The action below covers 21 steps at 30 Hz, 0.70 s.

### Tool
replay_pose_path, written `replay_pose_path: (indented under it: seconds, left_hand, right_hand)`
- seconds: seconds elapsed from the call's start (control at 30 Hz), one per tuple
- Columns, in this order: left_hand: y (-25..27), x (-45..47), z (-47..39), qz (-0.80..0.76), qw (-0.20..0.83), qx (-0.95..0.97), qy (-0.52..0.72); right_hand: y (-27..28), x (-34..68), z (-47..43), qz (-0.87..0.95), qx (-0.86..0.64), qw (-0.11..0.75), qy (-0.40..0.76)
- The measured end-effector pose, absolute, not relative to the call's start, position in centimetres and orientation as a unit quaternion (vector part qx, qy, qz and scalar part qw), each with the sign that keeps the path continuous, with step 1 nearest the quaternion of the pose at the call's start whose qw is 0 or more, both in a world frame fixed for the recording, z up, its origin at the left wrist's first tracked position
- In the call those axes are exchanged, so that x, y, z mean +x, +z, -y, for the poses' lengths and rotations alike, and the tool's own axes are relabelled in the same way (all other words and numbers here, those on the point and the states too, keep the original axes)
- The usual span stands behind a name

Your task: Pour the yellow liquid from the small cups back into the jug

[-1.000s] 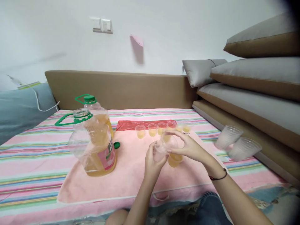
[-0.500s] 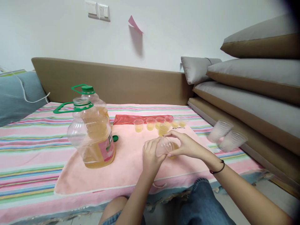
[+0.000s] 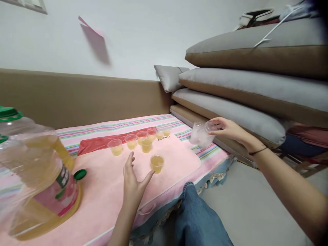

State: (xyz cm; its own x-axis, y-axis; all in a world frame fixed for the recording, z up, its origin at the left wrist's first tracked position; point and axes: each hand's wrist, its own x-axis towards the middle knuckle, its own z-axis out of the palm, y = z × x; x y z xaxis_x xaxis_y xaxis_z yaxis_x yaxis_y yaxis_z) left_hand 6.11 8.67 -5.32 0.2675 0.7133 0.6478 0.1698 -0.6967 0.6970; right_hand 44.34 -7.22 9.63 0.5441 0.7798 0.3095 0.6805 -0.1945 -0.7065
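Note:
My left hand (image 3: 134,186) is open, thumb and fingers spread over the pink towel, holding nothing. Just beyond its thumb stands a clear plastic cup (image 3: 157,165) with yellow liquid. Out to the right, my right hand (image 3: 227,130) grips the rim end of a clear plastic cup (image 3: 210,127). This cup is at the tilted stacks of cups; whether it sits inside one or is apart, I cannot tell. Another stack of cups (image 3: 196,133) leans beside it. Several part-filled cups (image 3: 131,142) stand along the towel's far side.
Two large jugs of yellow liquid (image 3: 61,177) stand at the left, by a green cap (image 3: 80,174). A red plastic sheet (image 3: 94,146) lies behind the cups. Stacked cushions (image 3: 230,82) rise at the right, and a brown backboard (image 3: 77,99) runs along the wall.
The view has swung right. My hands have parted: the right has moved from the near cup to the cup stacks, and the left has let go of the empty cup and opened.

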Motion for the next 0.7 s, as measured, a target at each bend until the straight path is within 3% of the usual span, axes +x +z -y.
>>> replay_pose_path:
  seconds: [0.23,0.47,0.7]
  left_hand:
    - [-5.9,6.1,-9.9,-0.329,0.279,0.726,0.536]
    - [-6.5,6.7,-10.7,-0.343,0.29,0.719,0.529]
    - [-7.1,6.5,-11.2,-0.334,0.281,0.726,0.532]
  right_hand:
    - [9.8,55.2,6.8,0.413,-0.822,0.381,0.09]
    - [6.6,56.5,3.9,0.401,-0.844,0.33,0.137]
    - [5.8,55.4,3.5,0.397,-0.842,0.343,0.125]
